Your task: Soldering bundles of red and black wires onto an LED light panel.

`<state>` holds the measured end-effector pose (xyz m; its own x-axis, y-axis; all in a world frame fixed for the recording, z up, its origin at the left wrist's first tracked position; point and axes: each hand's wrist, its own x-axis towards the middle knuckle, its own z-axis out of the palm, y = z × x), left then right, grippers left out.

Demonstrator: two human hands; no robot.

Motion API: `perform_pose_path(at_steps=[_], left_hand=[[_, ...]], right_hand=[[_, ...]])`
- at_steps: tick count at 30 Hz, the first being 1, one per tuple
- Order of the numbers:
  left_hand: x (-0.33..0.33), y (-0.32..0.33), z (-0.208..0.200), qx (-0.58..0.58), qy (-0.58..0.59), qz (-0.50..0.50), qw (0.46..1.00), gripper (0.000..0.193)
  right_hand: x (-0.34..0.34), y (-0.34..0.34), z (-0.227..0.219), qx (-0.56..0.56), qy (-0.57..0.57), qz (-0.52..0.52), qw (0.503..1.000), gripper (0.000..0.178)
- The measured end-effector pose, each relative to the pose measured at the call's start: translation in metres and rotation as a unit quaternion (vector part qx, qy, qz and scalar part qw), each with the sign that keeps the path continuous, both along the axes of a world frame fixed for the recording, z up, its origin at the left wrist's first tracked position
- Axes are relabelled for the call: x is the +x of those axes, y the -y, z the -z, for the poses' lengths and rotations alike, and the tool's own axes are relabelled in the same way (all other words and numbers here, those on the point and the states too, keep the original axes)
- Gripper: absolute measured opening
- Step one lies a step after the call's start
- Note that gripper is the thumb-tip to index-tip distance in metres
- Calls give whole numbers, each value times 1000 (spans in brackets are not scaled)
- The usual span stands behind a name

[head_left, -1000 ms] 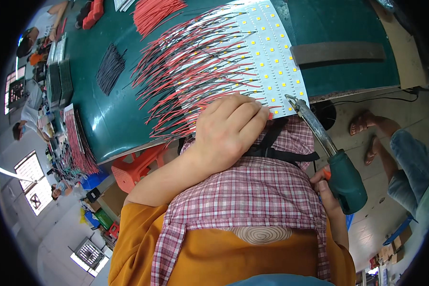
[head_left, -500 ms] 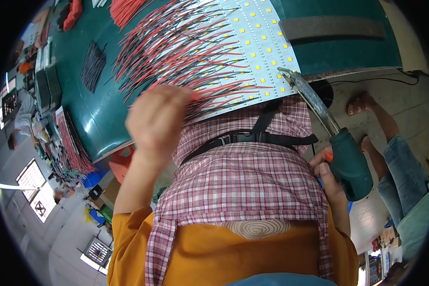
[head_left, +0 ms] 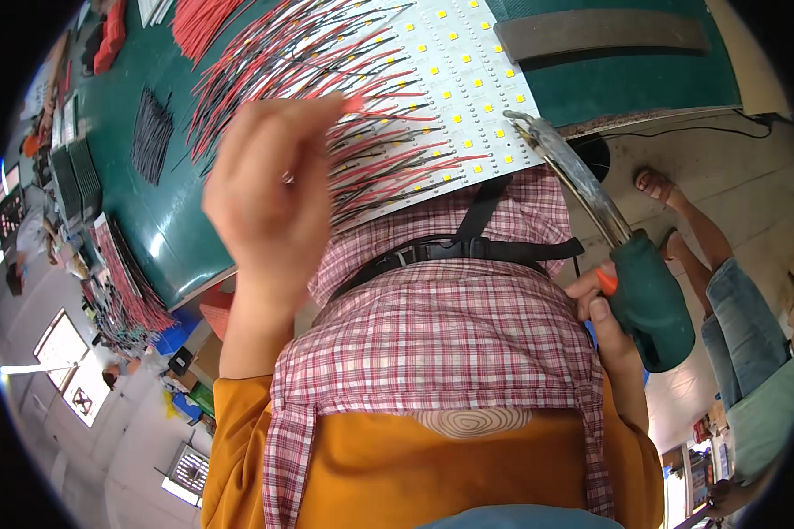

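Note:
My left hand (head_left: 269, 189) is raised over the near left part of a white LED board (head_left: 468, 84), its fingers curled together and blurred. A small red-orange piece (head_left: 353, 104) shows at its fingertips; whether it is worn or held I cannot tell. Beneath and beyond the hand, rows of red and black wires (head_left: 273, 62) lie over the board's left side. My right hand (head_left: 609, 309) grips a soldering gun (head_left: 648, 300) with a green handle and an orange trigger. The gun's metal tip (head_left: 520, 122) points at the board's right edge.
A dark flat bar (head_left: 600, 40) lies right of the board on the green table (head_left: 176, 238). Black wires (head_left: 153, 137) and red wires (head_left: 205, 25) are bundled to the left. Another wired board (head_left: 128, 273) stands past the table's left edge. Someone's legs (head_left: 741, 300) are at right.
My left hand has lifted and shifted left, with the red-orange piece now farther up over the wires. The board has slid left in view. My right hand still holds the soldering gun.

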<state>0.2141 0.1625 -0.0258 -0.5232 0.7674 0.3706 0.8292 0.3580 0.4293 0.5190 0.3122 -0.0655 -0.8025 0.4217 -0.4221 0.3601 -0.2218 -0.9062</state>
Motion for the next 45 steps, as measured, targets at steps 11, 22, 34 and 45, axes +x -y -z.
perform_pose_path(at_steps=[11,22,34,45], left_hand=[[21,-18,16,7,39,65,997,22],[31,-26,40,-2,-115,134,984,20],[33,-28,36,-26,-140,131,981,18],[34,-27,32,-42,-122,130,983,18]], right_hand=[[-16,0,-5,39,-8,1,999,28],[-15,6,-9,89,49,-3,995,18],[-23,-3,-17,240,92,-113,960,16],[-33,5,-21,-88,24,93,991,8]])
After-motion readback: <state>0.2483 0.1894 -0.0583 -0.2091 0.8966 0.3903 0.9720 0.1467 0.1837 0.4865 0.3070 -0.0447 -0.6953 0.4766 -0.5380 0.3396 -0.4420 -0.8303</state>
